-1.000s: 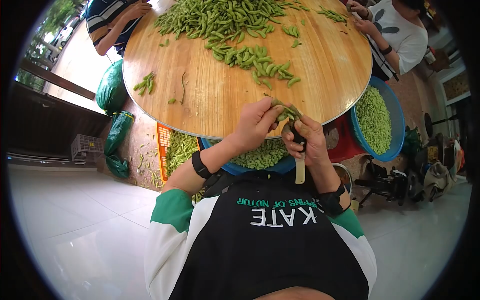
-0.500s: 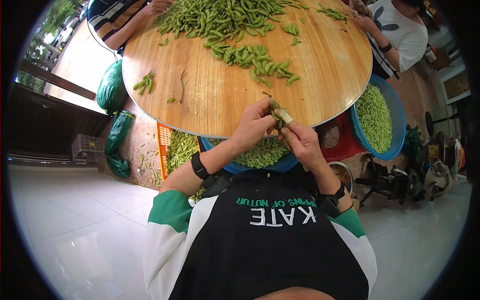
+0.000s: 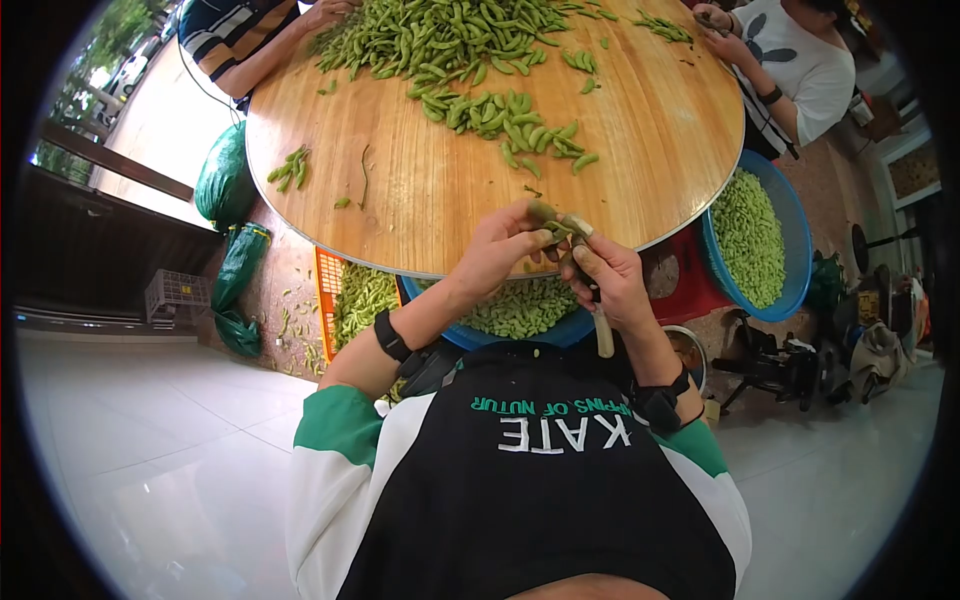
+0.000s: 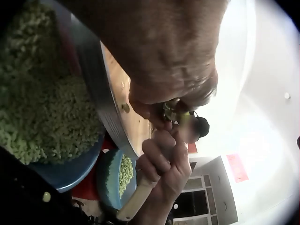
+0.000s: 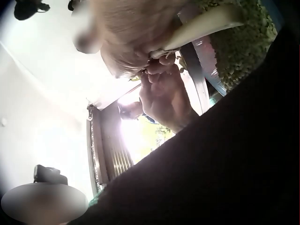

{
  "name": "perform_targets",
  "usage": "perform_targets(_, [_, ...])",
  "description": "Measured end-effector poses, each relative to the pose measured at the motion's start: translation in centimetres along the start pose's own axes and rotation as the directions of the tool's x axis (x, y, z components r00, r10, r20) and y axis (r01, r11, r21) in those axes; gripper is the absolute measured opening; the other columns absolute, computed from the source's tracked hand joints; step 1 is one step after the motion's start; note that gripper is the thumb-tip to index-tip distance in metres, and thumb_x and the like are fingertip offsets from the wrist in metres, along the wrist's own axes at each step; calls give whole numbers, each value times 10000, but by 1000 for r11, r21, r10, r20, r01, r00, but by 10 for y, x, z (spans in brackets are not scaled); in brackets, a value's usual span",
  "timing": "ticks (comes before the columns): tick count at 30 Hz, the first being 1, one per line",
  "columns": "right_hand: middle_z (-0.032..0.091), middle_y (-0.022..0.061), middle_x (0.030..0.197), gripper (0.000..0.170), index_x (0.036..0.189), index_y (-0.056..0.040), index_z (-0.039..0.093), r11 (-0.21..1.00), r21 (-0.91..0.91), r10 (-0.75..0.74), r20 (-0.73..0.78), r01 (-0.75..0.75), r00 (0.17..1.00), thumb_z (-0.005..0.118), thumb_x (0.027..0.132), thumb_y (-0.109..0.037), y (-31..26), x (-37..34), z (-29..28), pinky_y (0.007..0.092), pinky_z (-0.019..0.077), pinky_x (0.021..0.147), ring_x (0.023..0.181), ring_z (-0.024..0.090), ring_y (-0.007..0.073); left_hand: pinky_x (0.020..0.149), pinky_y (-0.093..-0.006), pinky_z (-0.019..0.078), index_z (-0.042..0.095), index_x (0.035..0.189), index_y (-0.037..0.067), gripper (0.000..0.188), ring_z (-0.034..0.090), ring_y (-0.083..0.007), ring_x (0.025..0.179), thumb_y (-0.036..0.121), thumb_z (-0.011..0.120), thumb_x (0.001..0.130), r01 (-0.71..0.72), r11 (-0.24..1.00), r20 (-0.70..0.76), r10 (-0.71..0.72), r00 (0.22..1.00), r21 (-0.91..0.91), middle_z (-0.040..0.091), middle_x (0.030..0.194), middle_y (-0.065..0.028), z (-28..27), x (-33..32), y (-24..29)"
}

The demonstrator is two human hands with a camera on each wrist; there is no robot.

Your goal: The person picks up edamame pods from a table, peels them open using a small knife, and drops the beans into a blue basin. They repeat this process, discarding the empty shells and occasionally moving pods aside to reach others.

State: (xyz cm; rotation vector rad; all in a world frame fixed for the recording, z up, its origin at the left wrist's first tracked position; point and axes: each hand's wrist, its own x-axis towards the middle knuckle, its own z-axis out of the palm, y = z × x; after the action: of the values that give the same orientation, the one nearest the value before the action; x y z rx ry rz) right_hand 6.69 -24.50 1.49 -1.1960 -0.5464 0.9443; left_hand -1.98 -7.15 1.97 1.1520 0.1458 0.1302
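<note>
Both hands meet over the table's near edge. The left hand (image 3: 500, 248) pinches green pods (image 3: 558, 232) between thumb and fingers. Close against it on the right, the right hand (image 3: 615, 285) grips a tool whose pale handle (image 3: 604, 335) sticks out below the palm, toward the body. The tool's working end is hidden by fingers. The left wrist view shows the same handle (image 4: 136, 201) under the right hand (image 4: 164, 173); in the right wrist view the handle (image 5: 206, 26) extends up and right, and the left hand (image 5: 166, 96) faces it.
A large pod heap (image 3: 440, 35) covers the round table's (image 3: 350, 235) far part, with smaller groups nearer. Below the near edge are an orange basket (image 3: 328, 300) and a blue tub of beans (image 3: 520, 308). Another blue tub (image 3: 803, 240) stands right. Two people sit across the table.
Since half a second ago the right hand has turned and shifted slightly down, and the pale handle shows below it again. The left hand stays nearly in place. The striped-sleeved arm has moved right.
</note>
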Motion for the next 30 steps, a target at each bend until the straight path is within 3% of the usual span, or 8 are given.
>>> perform_targets(9, [590, 29, 775, 325, 1271, -17, 493, 991, 132, 27, -24, -23, 999, 481, 970, -140, 11, 15, 13, 165, 324, 385, 489, 439, 26, 563, -237, 435, 594, 973, -2, 106, 602, -111, 723, 32, 595, 873, -21, 989, -156, 43, 987, 144, 638, 845, -41, -35, -21, 17])
perform_targets(11, [578, 30, 779, 339, 1284, -11, 485, 993, 113, 27, -81, -18, 996, 476, 973, -145, 14, 15, 7, 162, 324, 386, 489, 430, 22, 557, -244, 432, 607, 949, 20, 151, 613, -146, 715, -19, 614, 804, -88, 900, -253, 212, 944, 427, 641, 822, -60, -44, -23, 24])
perform_targets(13, [581, 39, 782, 340, 1290, -12, 482, 993, 114, 23, -91, -12, 996, 473, 976, -145, 16, 11, -3, 165, 335, 387, 481, 430, 31, 614, -305, 460, 614, 927, 54, 211, 611, -232, 751, -36, 612, 736, -33, 318, -180, 617, 766, 947, 627, 843, -94, -72, -28, 37])
perform_targets(14, [583, 48, 785, 342, 1295, -13, 479, 993, 120, 22, -97, -10, 995, 470, 980, -144, 17, 9, -6, 168, 347, 388, 474, 431, 40, 614, -305, 460, 614, 927, 54, 211, 611, -232, 751, -36, 612, 736, -37, 316, -175, 614, 769, 948, 627, 843, -94, -81, -28, 43])
perform_targets(16, [583, 42, 779, 332, 1279, -10, 488, 994, 105, 22, -97, -12, 995, 473, 977, -148, 18, 9, -5, 167, 336, 390, 481, 429, 34, 701, -370, 466, 618, 921, 72, 223, 582, -300, 833, -19, 599, 718, 160, -290, 107, 723, 683, 944, 602, 882, -128, -84, -26, 60])
perform_targets(20, [584, 32, 771, 310, 1245, -8, 506, 997, 52, 52, -39, -50, 998, 477, 975, -158, 19, 12, 6, 172, 329, 399, 490, 430, 32, 743, -385, 453, 612, 959, 59, 234, 548, -321, 876, -13, 559, 743, -227, 92, 145, 532, 834, 970, 567, 959, -155, -61, 10, 42])
perform_targets(22, [584, 28, 772, 304, 1237, -11, 512, 996, 56, 73, -35, -71, 997, 478, 975, -161, 19, 12, 9, 177, 333, 406, 492, 432, 33, 731, -408, 460, 606, 962, 51, 217, 550, -344, 850, -9, 561, 759, -334, -13, 293, 510, 809, 943, 559, 897, -163, -51, 41, 31])
perform_targets(30, [582, 24, 768, 321, 1261, -16, 503, 998, 49, 33, -91, -28, 995, 480, 979, -167, 18, 6, 3, 171, 339, 398, 475, 428, 30, 717, -441, 462, 585, 914, 18, 137, 551, -385, 848, 31, 578, 777, -214, 48, 189, 312, 931, 976, 538, 897, -190, -46, 79, 10])
